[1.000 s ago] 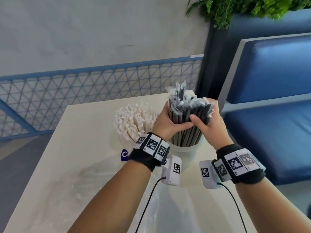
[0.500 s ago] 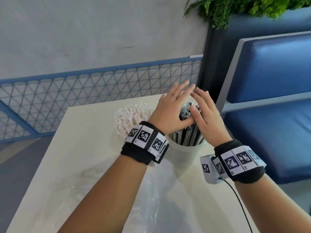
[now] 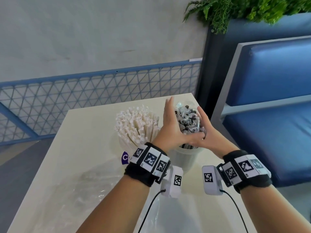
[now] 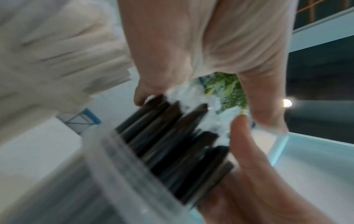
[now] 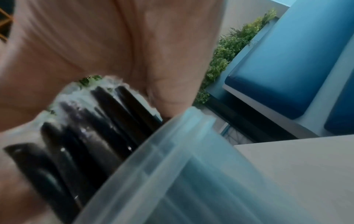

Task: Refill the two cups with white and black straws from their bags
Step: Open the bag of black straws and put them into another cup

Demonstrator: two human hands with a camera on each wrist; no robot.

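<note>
Black wrapped straws (image 3: 186,121) stand as a bundle in a translucent cup (image 3: 185,158) at the table's far right. My left hand (image 3: 170,130) cups the bundle's left side and wraps round its front. My right hand (image 3: 204,130) curls round its right side. The left wrist view shows my left hand (image 4: 201,45) over the black straws (image 4: 172,136) and the cup's rim (image 4: 118,166), blurred. From the right wrist I see my right hand (image 5: 114,45), the black straws (image 5: 95,128) and the cup (image 5: 191,166). White straws (image 3: 136,125) fill a second cup (image 3: 125,148) to the left.
Crumpled clear plastic bags (image 3: 94,185) lie on the pale table (image 3: 80,135) near me. A blue padded bench (image 3: 269,132) stands close to the table's right edge. A blue mesh railing (image 3: 84,98) runs behind the table, with a plant (image 3: 244,10) above.
A second ago both hands gripped the black bundle high in the cup. Then they opened flat over its top. Now they cup its sides, and the bundle sits lower.
</note>
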